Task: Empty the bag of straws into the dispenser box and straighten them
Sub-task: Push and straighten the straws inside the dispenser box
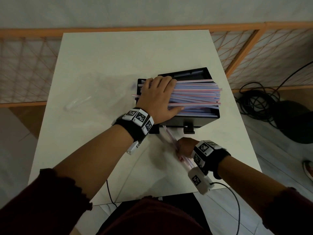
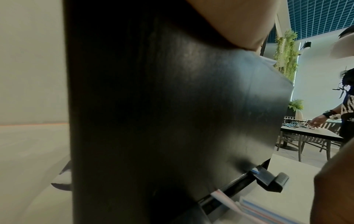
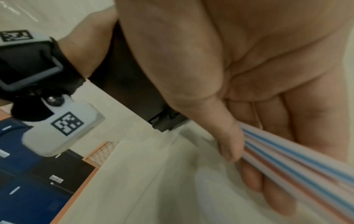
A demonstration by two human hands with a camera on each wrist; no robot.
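Observation:
A black dispenser box [image 1: 194, 120] stands on the white table [image 1: 118, 56], heaped with red- and blue-striped straws [image 1: 196, 95] lying left to right, some poking past its right edge. My left hand [image 1: 159, 97] lies flat on the left end of the heap, fingers spread over the straws. In front of the box my right hand [image 1: 183, 148] grips a small bunch of straws [image 3: 287, 159] between thumb and fingers; the bunch [image 1: 171, 136] points toward the box's front. The box's black wall [image 2: 172, 113] fills the left wrist view. A clear, flat plastic bag [image 1: 94, 94] lies left of the box.
The table's right edge runs close beside the box. On the floor to the right lie coiled black cables [image 1: 259, 100] and a dark round object [image 1: 296, 122]. A wooden lattice screen [image 1: 264, 53] stands behind the table. Another person [image 2: 344, 109] works at a far table.

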